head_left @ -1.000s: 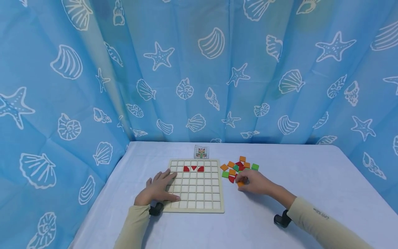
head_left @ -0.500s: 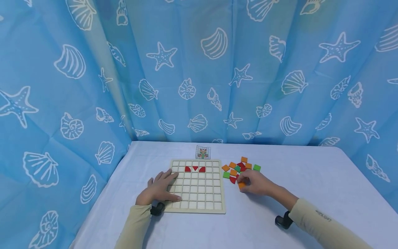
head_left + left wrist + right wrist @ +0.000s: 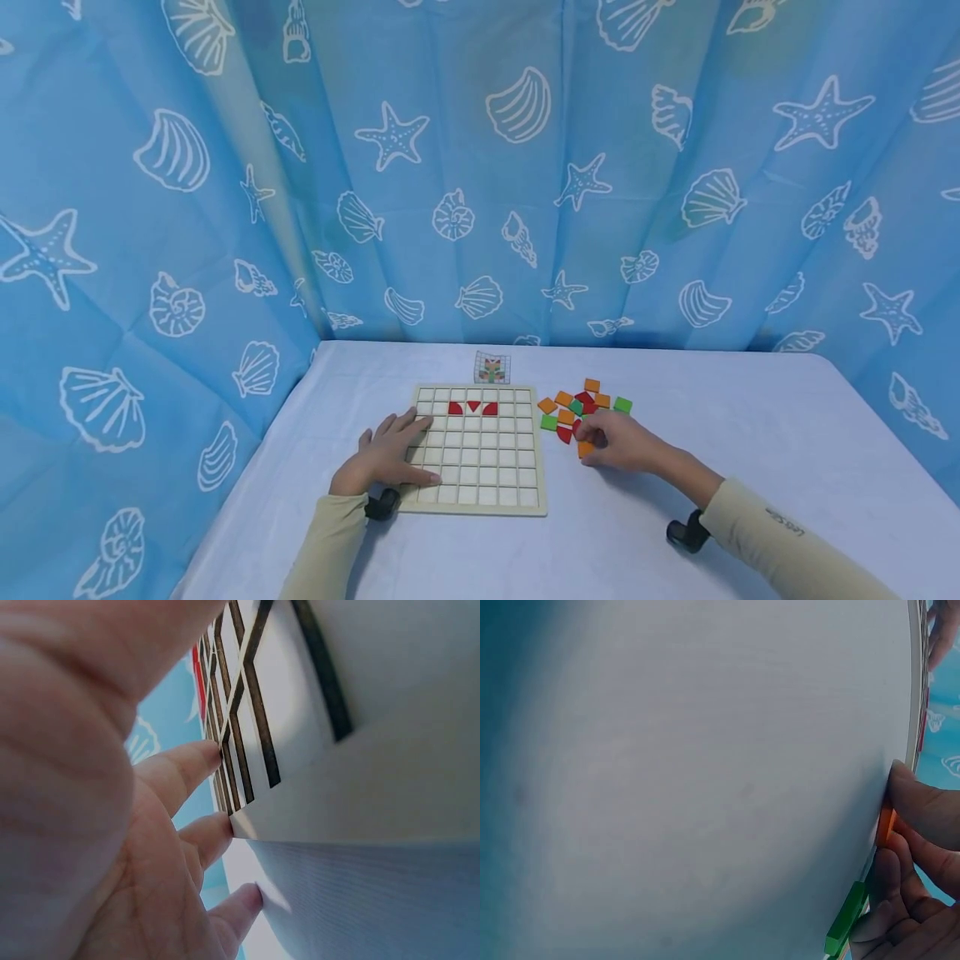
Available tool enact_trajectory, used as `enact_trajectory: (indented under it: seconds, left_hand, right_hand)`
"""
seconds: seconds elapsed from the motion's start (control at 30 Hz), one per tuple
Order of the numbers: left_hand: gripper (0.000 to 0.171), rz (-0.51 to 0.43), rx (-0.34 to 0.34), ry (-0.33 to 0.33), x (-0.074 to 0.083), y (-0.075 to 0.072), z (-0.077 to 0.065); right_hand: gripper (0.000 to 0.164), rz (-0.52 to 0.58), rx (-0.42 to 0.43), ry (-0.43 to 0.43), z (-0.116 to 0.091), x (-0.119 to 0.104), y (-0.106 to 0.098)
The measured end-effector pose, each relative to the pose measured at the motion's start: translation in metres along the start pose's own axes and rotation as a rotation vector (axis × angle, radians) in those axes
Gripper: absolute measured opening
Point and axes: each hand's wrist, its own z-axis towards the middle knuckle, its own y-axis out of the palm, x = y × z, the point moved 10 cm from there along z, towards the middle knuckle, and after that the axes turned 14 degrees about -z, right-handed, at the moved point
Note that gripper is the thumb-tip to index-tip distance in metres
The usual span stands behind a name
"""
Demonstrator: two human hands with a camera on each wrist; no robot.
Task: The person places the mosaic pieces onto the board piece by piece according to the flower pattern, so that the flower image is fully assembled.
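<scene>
My left hand (image 3: pixel 384 458) rests with spread fingers on the left edge of a cream grid board (image 3: pixel 540 492). In the left wrist view its fingertips touch the board's rim. Two red quarter-round tiles (image 3: pixel 490 409) and a small red triangle (image 3: pixel 473 406) between them sit in the board's second row. To the right of the board, my right hand (image 3: pixel 622 442) pinches an orange square tile (image 3: pixel 585 450) at the near side of a loose tile pile. The right wrist view shows this orange tile (image 3: pixel 886 823) between thumb and fingers, low over the cloth, with a green tile (image 3: pixel 845 919) beside the curled fingers.
Several orange, red and green tiles lie close together, among them an orange one (image 3: pixel 592 385) at the back and a green one (image 3: pixel 622 404) at the right. A small printed pattern card (image 3: pixel 492 367) lies behind the board. A white cloth (image 3: pixel 720 400) covers the table; a blue curtain (image 3: pixel 450 250) hangs behind.
The head view has shifted slightly, so everything appears a little farther right. Both hands keep nearly the same places, the right one still at the orange tile.
</scene>
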Motion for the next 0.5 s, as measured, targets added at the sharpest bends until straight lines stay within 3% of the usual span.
enact_trajectory:
  seconds: [0.5]
  left_hand:
    - [0.102, 0.004, 0.004, 0.006, 0.0002, -0.0002, 0.0011]
  right_hand:
    - [0.026, -0.023, -0.011, 0.0, -0.001, -0.0055, -0.0016]
